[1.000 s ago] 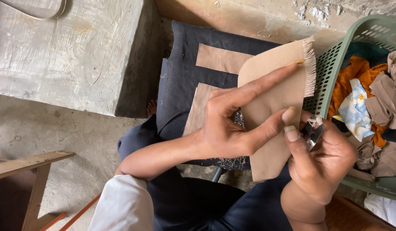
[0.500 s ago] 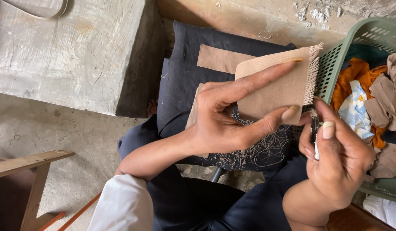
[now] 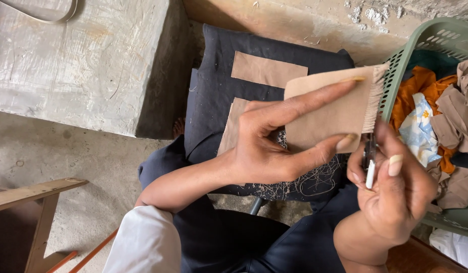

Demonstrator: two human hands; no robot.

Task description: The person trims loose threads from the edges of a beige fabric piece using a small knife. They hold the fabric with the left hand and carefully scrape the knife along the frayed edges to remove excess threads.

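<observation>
Head view: your left hand [image 3: 264, 146] pinches a fringed tan cloth [image 3: 327, 108]; your right hand [image 3: 395, 194] grips a small tool [image 3: 370, 169] beside the green basket [image 3: 421, 43].

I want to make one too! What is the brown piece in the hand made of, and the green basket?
The brown piece held in the left hand looks like woven cloth, matte: one edge is frayed into loose threads. The green basket looks like moulded plastic, smooth, with rows of small holes in its wall. The right hand holds a small tool, too hidden to tell.
</observation>
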